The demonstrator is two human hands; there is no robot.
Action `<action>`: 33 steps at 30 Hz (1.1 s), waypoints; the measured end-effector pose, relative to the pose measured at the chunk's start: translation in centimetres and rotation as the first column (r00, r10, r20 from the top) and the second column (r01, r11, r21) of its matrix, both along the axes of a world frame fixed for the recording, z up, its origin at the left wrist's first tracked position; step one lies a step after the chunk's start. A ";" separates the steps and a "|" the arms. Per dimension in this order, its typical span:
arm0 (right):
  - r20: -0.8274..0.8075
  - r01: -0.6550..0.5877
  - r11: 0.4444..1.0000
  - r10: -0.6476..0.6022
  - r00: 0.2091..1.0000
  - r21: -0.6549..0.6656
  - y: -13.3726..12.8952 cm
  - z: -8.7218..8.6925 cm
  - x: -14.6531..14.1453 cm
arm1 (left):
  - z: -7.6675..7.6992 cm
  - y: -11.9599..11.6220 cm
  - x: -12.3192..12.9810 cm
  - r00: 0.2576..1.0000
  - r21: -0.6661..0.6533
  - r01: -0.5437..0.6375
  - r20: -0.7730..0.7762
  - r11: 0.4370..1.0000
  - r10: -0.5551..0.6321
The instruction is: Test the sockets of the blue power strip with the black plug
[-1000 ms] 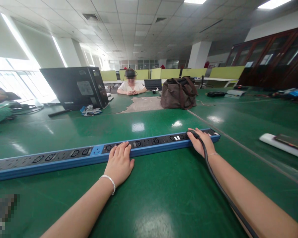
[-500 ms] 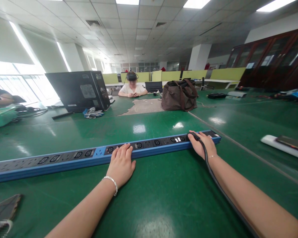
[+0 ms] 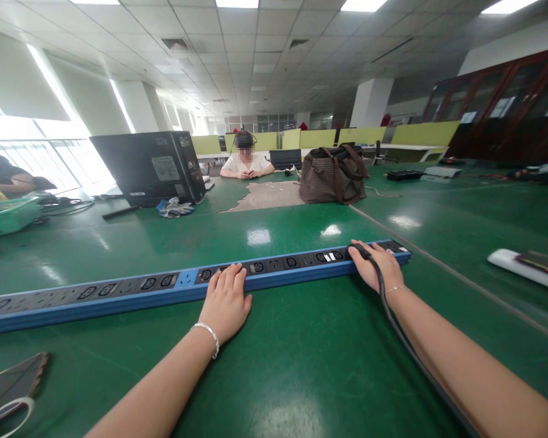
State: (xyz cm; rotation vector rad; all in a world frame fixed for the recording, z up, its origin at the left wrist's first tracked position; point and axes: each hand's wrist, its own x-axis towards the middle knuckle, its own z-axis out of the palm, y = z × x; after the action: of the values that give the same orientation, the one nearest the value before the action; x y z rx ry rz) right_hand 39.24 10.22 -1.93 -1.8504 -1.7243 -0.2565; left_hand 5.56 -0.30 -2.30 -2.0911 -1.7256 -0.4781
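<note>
A long blue power strip (image 3: 274, 280) with black sockets lies slantwise across the green table. My left hand (image 3: 224, 302) rests on its middle, fingers lying over the top edge and the thumb apart along the near side. At the strip's right end, my right hand (image 3: 378, 266) is closed around a black plug (image 3: 359, 250), which sits at the socket face. How deep the plug goes is hidden by the fingers. From it a black power cord (image 3: 395, 323) runs down along my right forearm and out at the bottom edge.
A phone (image 3: 16, 380) with a white loop lies at the lower left. Farther back are a black computer case (image 3: 150, 170), gloves (image 3: 175, 208), a green basket (image 3: 13, 216) and a brown bag (image 3: 332, 175). Another person (image 3: 246, 159) sits opposite. A white bar-shaped object (image 3: 525, 267) lies right.
The whole view has shifted slightly, so things appear a little farther right. Both hands keep their places on the strip and the plug.
</note>
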 end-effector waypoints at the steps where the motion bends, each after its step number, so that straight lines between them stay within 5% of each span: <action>1: 0.007 -0.012 1.000 0.012 1.000 0.018 -0.1 -0.1 0.0 | 0.0 0.0 0.0 1.000 -0.001 0.001 0.000 1.000 -0.001; 10: 0.014 0.011 1.000 -0.010 1.000 -0.028 -0.1 0.1 0.2 | -0.1 0.0 0.0 1.000 -0.005 -0.005 0.008 1.000 0.005; 33: -0.147 -0.115 0.971 0.148 0.978 0.211 0.4 -0.9 0.1 | -0.1 0.0 -0.1 1.000 0.007 0.004 0.003 1.000 -0.004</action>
State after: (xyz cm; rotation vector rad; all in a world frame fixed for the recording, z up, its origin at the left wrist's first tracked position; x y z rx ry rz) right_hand 39.37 10.59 -2.80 -1.5603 -1.6369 -0.2130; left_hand 5.48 -0.27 -2.42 -2.0904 -1.7186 -0.4878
